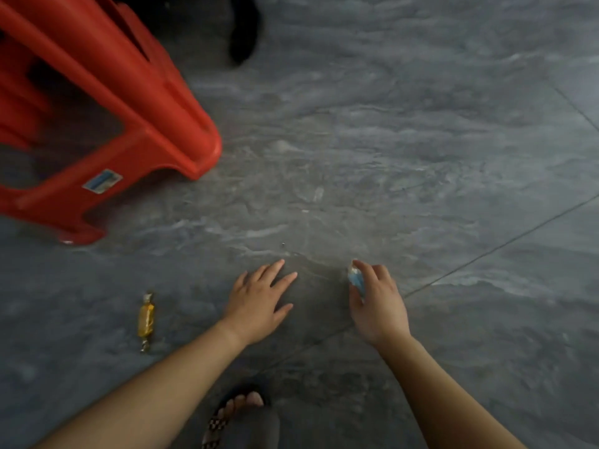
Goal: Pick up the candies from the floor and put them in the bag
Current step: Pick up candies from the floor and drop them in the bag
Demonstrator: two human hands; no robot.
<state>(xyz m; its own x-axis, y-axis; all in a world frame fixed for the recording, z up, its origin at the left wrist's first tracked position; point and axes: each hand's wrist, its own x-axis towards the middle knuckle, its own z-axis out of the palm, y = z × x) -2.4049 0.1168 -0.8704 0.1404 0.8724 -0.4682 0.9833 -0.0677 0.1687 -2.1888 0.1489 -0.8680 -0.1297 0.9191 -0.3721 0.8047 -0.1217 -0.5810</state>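
A yellow wrapped candy (146, 320) lies on the grey floor at the lower left, a short way left of my left hand (259, 303). That hand is spread with straight fingers just above or on the floor and holds nothing. My right hand (377, 303) pinches a blue wrapped candy (356, 280) between thumb and fingers, close to the floor. No bag is in view.
A red plastic stool (107, 118) stands at the upper left, its nearest legs on the floor (421, 157). My foot in a sandal (236, 406) shows at the bottom centre. A dark shape (244, 30) is at the top.
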